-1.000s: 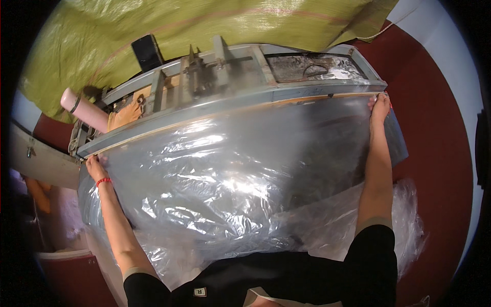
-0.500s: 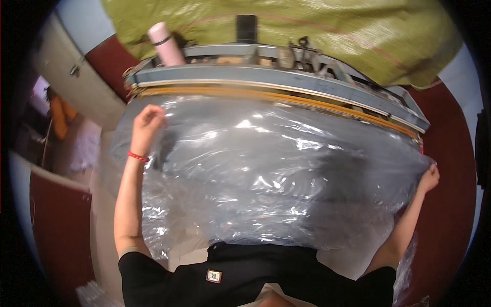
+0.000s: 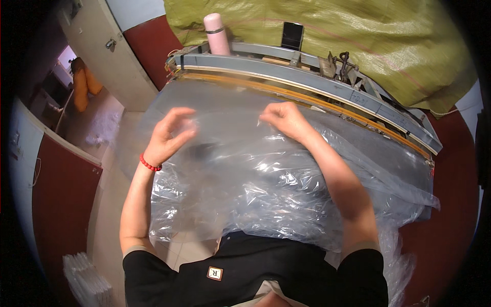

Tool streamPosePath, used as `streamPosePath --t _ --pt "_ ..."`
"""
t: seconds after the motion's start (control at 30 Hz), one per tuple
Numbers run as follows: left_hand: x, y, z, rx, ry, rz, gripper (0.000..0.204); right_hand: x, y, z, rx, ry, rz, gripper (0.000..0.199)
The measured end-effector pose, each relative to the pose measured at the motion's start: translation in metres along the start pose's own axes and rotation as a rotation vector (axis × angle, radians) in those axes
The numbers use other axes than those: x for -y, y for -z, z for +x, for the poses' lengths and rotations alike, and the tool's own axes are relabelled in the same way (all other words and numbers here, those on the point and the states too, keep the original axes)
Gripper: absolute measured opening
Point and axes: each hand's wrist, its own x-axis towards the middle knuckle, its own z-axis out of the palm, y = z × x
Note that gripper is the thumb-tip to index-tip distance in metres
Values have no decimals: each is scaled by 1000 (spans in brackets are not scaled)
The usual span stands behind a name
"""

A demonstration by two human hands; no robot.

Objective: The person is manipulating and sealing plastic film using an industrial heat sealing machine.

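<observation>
While the plastic sheet lies below the left hand and the right hand in the head view, its long side runs left to right along the metal frame beyond them. The left hand has thumb and fingers spread; the right hand, nearer to the frame, has fingertips close together, but I cannot tell whether they pinch the sheet.

Black short-sleeved top, beige cuffs, square patch, red beaded bracelet, apparently beige collar
</observation>
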Motion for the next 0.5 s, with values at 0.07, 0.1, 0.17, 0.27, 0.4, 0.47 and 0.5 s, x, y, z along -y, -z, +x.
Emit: streamPosePath --t 0.07,0.1,0.17,0.27,0.4,0.47,0.5 --pt "11 18 -10 209 114 118 16 -13 -10 -6 98 -125 305 18" --pt "26 24 -21 197 122 119 16 -14 3 -15 84 -151 231 17" --pt "55 18 -42 532 414 -29 17 -40 46 -52 -52 -200 130 14" --pt "80 -12 -89 715 435 14 15 -69 124 -133 -269 -517 -67 10" --pt "123 -18 -115 916 368 116 13 -76 254 -296 -609 -790 -410 15" --pt "157 10 -117 895 410 326 10 -73 327 -404 -731 -854 -553 22" --pt "174 31 -114 837 450 345 9 -72 365 -462 -831 -910 -574 23"
